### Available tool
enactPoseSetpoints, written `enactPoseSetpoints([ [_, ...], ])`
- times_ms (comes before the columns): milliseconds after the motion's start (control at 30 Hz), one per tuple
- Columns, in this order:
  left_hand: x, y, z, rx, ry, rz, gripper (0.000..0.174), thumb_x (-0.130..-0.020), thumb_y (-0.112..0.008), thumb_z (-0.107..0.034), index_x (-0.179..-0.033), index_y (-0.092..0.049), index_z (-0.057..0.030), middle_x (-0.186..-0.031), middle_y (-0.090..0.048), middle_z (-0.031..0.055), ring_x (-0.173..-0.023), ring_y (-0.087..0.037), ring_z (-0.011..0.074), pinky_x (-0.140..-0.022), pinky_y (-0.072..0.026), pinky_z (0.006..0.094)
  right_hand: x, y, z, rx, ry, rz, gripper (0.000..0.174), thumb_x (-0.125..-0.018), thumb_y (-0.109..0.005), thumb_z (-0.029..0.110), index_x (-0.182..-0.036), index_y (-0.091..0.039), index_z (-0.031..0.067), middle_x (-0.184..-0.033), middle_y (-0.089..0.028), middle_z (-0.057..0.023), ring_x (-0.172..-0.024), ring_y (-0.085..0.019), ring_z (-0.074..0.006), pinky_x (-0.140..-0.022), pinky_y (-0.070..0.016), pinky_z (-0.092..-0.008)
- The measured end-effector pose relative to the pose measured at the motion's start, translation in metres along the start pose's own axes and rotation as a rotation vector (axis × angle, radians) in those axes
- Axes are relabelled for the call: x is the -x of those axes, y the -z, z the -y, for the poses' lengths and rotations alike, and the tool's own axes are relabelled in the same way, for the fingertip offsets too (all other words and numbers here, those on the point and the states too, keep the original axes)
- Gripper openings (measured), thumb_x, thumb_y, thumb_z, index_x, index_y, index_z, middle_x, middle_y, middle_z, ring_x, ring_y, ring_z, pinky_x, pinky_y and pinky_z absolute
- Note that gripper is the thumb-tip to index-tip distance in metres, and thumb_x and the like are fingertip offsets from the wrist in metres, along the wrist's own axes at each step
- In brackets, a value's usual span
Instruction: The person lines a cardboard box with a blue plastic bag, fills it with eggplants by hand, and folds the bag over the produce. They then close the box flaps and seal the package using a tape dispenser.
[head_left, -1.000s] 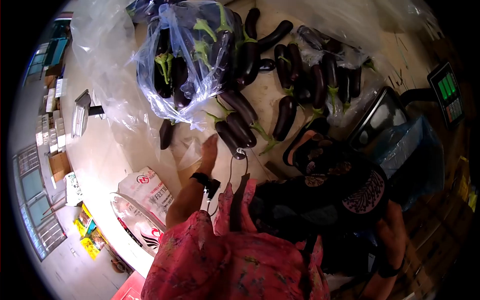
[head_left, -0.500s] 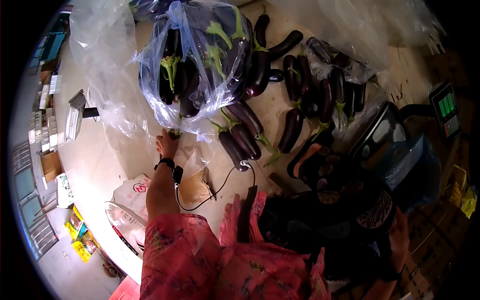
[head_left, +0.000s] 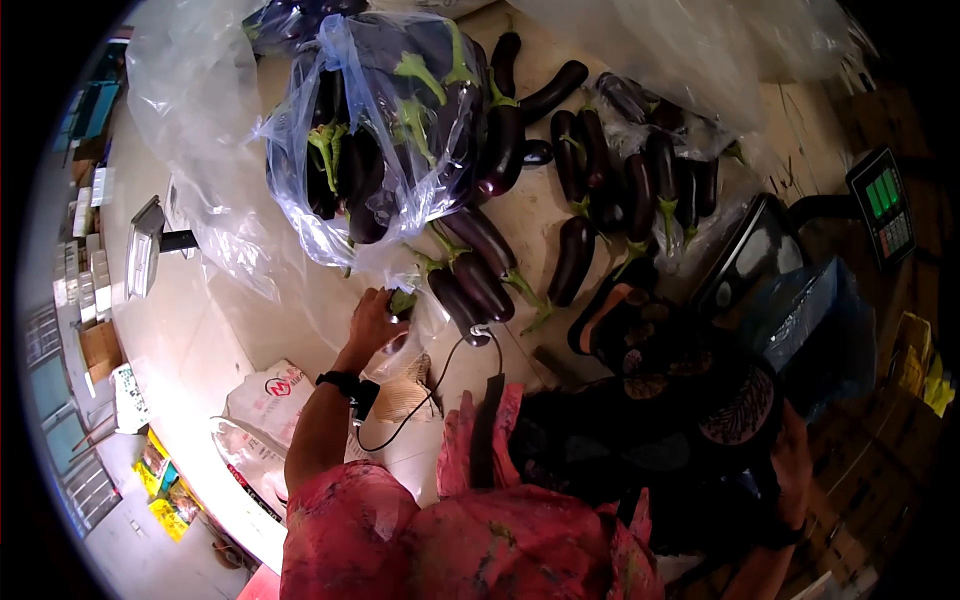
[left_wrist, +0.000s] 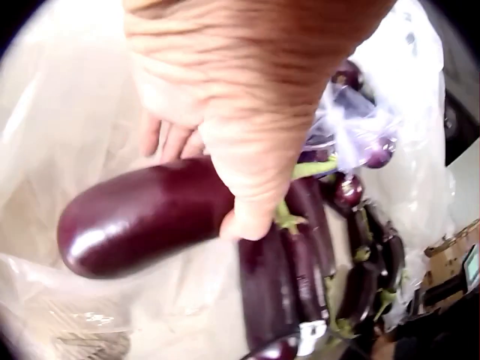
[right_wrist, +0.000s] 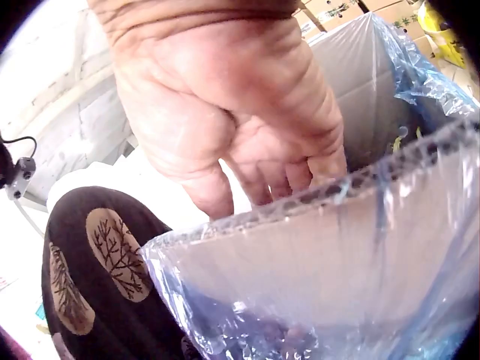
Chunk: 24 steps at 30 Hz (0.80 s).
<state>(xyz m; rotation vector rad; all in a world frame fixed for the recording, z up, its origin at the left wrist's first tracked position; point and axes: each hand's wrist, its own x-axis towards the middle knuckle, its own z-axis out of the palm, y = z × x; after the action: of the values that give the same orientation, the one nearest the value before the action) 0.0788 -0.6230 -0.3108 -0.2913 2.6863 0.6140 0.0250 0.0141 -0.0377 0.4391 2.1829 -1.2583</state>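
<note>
Left hand (head_left: pixel 373 324) shifted right, eggplant (left_wrist: pixel 139 220) in grip

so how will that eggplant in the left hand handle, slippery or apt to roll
The eggplant has glossy, taut skin, so it may be a bit slippery; the left hand wraps its fingers round the stem end. It looks stiff, jutting out unsupported without drooping. Its long, rounded body would probably roll if laid flat.
</note>
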Motion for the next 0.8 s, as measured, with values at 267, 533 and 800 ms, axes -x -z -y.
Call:
enactPoseSetpoints([
  [267, 0.002, 0.110, -0.140, 1.164, 0.014, 0.291, 0.074, -0.071, -0.077, -0.008, -0.138, -0.046, 0.0010, -0.123, -0.059, 0.0094, -0.113, -0.057, 0.0198, -0.099, -0.0462, 0.0331, -0.002, 0.001, 0.011, -0.002, 0.023, 0.022, 0.042, -0.097, -0.057, 0.024, -0.128, -0.055, -0.0033, -0.116, -0.064, -0.0101, -0.104, -0.059, -0.0162, -0.087, -0.0462, -0.0297],
  [533, -0.037, 0.107, -0.222, 1.715, -0.123, 0.444, 0.080, -0.078, -0.075, -0.026, -0.143, -0.038, -0.0009, -0.128, -0.059, 0.0129, -0.120, -0.057, 0.0266, -0.103, -0.0461, 0.0414, 0.021, 0.013, 0.007, -0.118, -0.051, -0.023, 0.045, -0.095, -0.060, 0.024, -0.131, -0.054, -0.0026, -0.120, -0.063, -0.0116, -0.107, -0.060, -0.0186, -0.087, -0.0471, -0.0299],
  [800, -0.081, 0.116, -0.282, 1.544, -0.294, 0.357, 0.073, -0.081, -0.072, -0.025, -0.143, -0.042, -0.0023, -0.135, -0.055, 0.0141, -0.126, -0.052, 0.0303, -0.109, -0.0401, 0.0446, 0.055, 0.048, -0.002, -0.266, 0.064, -0.153, 0.050, -0.095, -0.059, 0.033, -0.131, -0.055, -0.0016, -0.109, -0.067, -0.0099, -0.098, -0.063, -0.0161, -0.081, -0.0494, -0.0290],
])
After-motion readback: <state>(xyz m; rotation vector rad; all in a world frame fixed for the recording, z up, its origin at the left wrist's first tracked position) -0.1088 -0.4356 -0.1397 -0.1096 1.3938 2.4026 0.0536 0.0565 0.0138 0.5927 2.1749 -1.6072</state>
